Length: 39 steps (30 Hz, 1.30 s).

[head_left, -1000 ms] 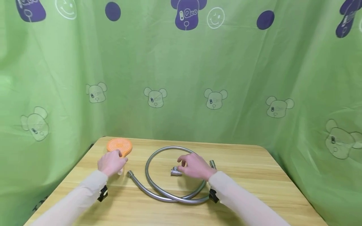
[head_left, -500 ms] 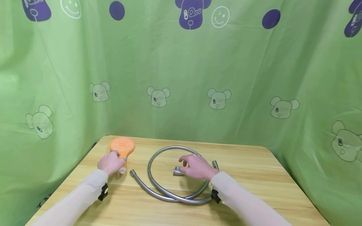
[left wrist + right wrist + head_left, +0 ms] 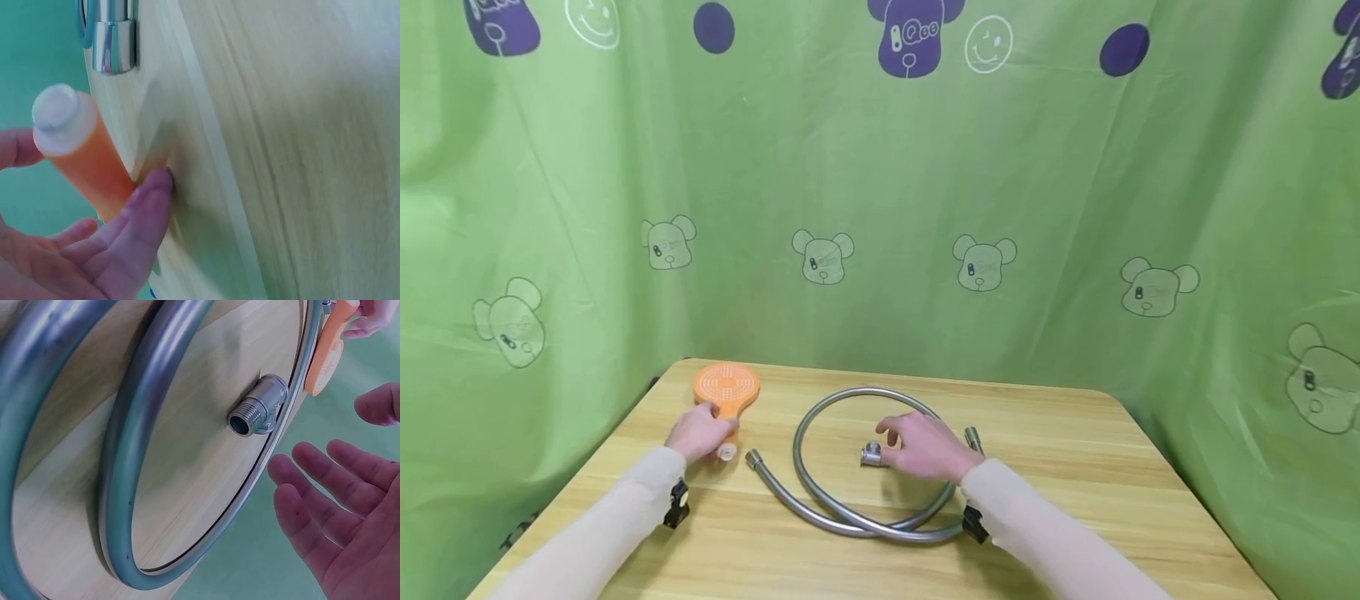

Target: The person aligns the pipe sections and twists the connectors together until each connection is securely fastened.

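In the head view an orange shower head (image 3: 727, 384) with a perforated round face lies at the table's far left. My left hand (image 3: 700, 433) holds its handle, thumb on one side and fingers on the other; the pale threaded handle end (image 3: 59, 115) points toward the wrist camera. Above a small chrome angle fitting (image 3: 871, 454) hovers my right hand (image 3: 928, 447), fingers spread loosely and apart from it. The fitting's open threaded end (image 3: 245, 420) shows in the right wrist view. A grey metallic shower hose (image 3: 805, 475) lies coiled around the fitting.
One hose end (image 3: 753, 458) lies near the shower head, the other (image 3: 973, 438) behind my right wrist. All of this rests on a wooden table (image 3: 1075, 467), with a green patterned curtain (image 3: 880, 167) behind and at both sides.
The whole view has shifted slightly, so things appear a bit farther right. Both hands keep nearly the same places by the shower head and the fitting.
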Available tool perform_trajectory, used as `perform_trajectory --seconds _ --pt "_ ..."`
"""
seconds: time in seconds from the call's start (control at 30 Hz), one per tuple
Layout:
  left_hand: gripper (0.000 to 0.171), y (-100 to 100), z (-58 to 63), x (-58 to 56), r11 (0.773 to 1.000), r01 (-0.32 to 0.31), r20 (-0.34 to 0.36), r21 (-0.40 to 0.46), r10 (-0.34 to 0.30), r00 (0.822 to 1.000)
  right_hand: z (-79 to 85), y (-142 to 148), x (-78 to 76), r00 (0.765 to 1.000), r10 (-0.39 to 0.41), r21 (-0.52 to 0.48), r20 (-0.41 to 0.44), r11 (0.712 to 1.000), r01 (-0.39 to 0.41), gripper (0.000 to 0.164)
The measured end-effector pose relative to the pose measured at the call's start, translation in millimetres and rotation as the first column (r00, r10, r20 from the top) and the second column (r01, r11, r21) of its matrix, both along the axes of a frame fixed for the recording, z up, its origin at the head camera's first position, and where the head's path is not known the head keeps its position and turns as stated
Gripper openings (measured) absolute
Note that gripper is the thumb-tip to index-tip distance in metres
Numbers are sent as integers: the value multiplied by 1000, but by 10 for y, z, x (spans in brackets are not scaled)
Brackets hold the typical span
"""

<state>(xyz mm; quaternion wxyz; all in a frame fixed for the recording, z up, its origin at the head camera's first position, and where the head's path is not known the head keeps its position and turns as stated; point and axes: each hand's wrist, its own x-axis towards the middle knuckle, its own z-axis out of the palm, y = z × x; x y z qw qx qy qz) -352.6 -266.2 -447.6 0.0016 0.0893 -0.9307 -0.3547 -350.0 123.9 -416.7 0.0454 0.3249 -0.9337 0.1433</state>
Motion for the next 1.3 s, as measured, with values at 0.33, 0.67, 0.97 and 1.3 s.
perform_trajectory --seconds 0.33,0.67,0.97,1.3 --pt "74 -35 -58 -86 990 -30 7 139 29 1000 -29 -26 10 1000 6 22 7 1000 -6 42" --pt "82 -54 -77 -125 978 -32 -3 205 34 999 -41 -129 24 999 49 18 -16 999 -49 44" --pt "81 -22 -105 -146 951 -31 0 308 33 999 -15 -305 59 997 67 10 29 998 -67 44" --pt "70 -18 -117 -162 941 -15 9 337 13 1000 -4 -504 35 993 110 19 36 994 -110 47"
